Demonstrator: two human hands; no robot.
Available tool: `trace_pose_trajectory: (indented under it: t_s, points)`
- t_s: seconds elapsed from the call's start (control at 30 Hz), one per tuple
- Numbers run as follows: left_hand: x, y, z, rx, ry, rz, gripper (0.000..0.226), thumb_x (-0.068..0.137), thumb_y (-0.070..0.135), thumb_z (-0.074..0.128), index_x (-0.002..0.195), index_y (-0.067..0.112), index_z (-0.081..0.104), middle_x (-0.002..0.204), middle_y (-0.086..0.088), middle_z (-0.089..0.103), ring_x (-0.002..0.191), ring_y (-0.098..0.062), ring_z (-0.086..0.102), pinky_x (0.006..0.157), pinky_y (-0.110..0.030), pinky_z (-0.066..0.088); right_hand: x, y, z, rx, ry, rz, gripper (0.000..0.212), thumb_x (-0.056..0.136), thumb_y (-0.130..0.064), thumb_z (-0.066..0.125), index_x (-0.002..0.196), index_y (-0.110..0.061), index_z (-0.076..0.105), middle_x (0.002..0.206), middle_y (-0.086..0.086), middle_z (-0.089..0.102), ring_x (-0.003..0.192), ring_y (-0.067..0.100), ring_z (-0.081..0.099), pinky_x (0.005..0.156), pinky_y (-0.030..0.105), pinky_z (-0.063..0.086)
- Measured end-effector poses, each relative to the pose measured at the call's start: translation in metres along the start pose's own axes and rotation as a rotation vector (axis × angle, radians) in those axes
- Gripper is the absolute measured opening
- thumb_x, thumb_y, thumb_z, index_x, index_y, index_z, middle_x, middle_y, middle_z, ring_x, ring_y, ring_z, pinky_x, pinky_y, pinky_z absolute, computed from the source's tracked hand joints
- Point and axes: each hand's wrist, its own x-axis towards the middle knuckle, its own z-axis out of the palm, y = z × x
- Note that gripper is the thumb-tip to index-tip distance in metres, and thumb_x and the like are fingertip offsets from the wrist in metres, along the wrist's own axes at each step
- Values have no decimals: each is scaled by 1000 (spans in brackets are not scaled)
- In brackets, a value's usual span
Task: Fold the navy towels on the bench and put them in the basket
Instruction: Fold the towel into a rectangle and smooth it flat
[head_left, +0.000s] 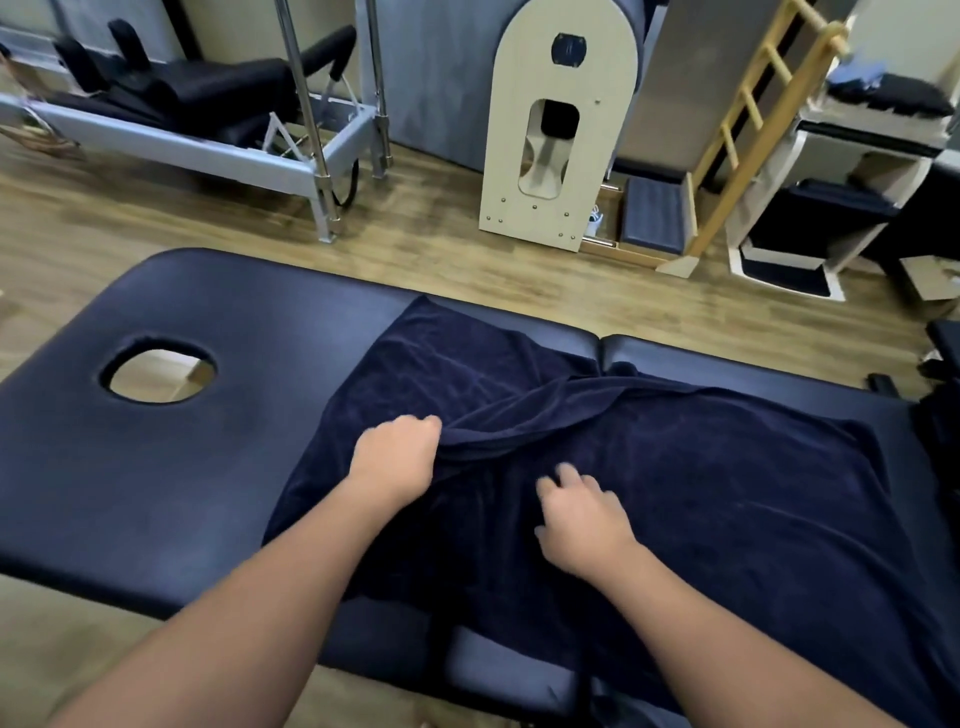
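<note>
Left hand (397, 454) gripping navy towel (675, 467), padded bench (182, 467), wood floor (415, 228)

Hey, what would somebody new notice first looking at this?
Probably the navy towel spread rumpled over the dark padded bench, and both hands on it: the left hand grips a raised fold, the right hand rests on the cloth beside it. The oval face hole at the bench's left end also stands out.
</note>
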Motion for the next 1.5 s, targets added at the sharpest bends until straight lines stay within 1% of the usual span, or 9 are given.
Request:
trace_pose_trajectory:
  t_s: [0.13, 0.2, 0.37, 0.6, 0.8, 0.9, 1.1, 1.3, 1.5]
  points:
    - [30, -16, -14, 76, 34, 157, 22, 87, 5, 49, 102, 21, 51, 100, -1, 56, 97, -27, 61, 73, -35, 35, 47, -30, -26, 153, 305, -150, 91, 85, -38, 75, 155, -27, 18, 160, 1, 18, 142, 29, 29, 112, 46, 37]
    - [42, -20, -19, 79, 63, 204, 27, 87, 9, 52, 111, 21, 53, 105, 0, 59, 99, -26, 61, 73, -36, 35, 77, -51, -41, 262, 248, -218, 99, 82, -37, 77, 157, -30, 14, 152, -3, 38, 141, 22, 31, 120, 50, 25]
    - [59, -45, -25, -361, 115, -53, 40, 80, 11, 55, 117, 21, 43, 100, -2, 63, 91, -32, 59, 71, -40, 45, 149, -86, -75, 529, 124, -200, 29, 85, -13, 58, 108, -28, 68, 102, 4, 71, 101, 30, 64, 79, 38, 53]
    - [56, -90, 12, -544, -145, -529, 63, 69, 53, 76, 114, 23, 45, 100, 3, 63, 94, -24, 62, 86, -42, 55, 235, -103, -109, 640, 253, -71, 20, 83, -15, 57, 96, -24, 67, 95, 4, 67, 91, 27, 53, 74, 33, 43]
    - [45, -132, 36, -1123, -229, -572, 17, 78, 14, 79, 94, 14, 74, 88, -2, 78, 84, -21, 75, 84, -42, 62, 297, -106, -122, 707, 265, 120, 6, 89, -21, 61, 88, -16, 64, 74, 0, 59, 80, 32, 59, 66, 31, 41]
    - [37, -149, 32, -1259, -315, -537, 30, 78, 12, 83, 105, 13, 71, 94, -2, 79, 89, -20, 76, 87, -43, 61, 319, -108, -120, 763, 211, 197, 16, 90, -24, 70, 99, -12, 68, 83, 5, 65, 90, 35, 67, 65, 33, 48]
    - [14, -181, 39, -1129, -566, -505, 27, 77, 17, 85, 101, 11, 76, 93, -4, 79, 89, -22, 76, 90, -45, 60, 328, -115, -112, 580, -242, 105, 93, 69, -39, 92, 146, -10, 47, 139, 6, 55, 122, 32, 56, 102, 46, 49]
    - [10, -178, 35, -1168, -633, -468, 33, 76, 18, 87, 106, 15, 75, 96, 0, 79, 91, -19, 76, 87, -38, 61, 323, -130, -119, 367, -326, -99, 75, 75, -20, 89, 141, -15, 54, 131, 3, 59, 119, 29, 59, 92, 34, 47]
    - [-9, -203, 27, -1150, -726, -459, 19, 79, 7, 83, 96, 12, 77, 90, -2, 79, 84, -19, 76, 72, -27, 58, 339, -109, -132, 740, 155, 21, 22, 77, -9, 85, 96, -12, 73, 86, 5, 70, 80, 23, 66, 69, 31, 51]
